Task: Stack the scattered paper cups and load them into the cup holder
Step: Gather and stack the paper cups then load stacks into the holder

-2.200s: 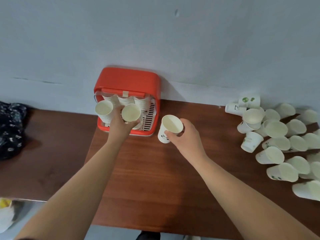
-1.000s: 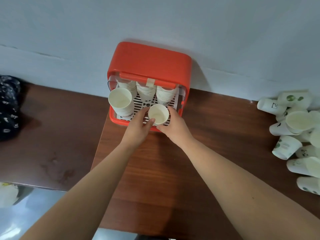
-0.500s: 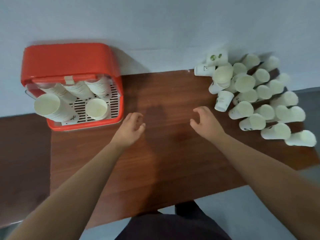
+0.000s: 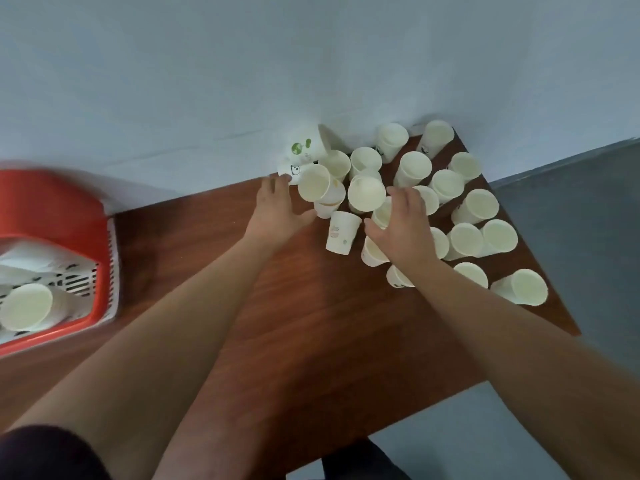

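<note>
Several white paper cups [image 4: 464, 240] lie and stand scattered at the table's far right corner, some with green prints [image 4: 304, 148]. My left hand [image 4: 277, 211] reaches their left side; its straight fingers touch a lying cup [image 4: 293, 170] and its thumb points at a nested pair [image 4: 313, 184]. My right hand [image 4: 403, 225] lies over the middle of the pile, its thumb and fingers curved round a cup [image 4: 382, 213]. The red cup holder [image 4: 55, 209] stands at the left edge, with a cup stack [image 4: 26, 306] lying in it.
The brown wooden table [image 4: 311, 323] ends just right of the cups and at the near side, with grey floor [image 4: 588, 220] beyond. A pale wall [image 4: 311, 64] backs the table. The holder's white grille [image 4: 112, 271] faces the hands.
The view swung right. Both hands left the holder, crossed the bare table and reached the cup pile; the right hand now curls over a cup.
</note>
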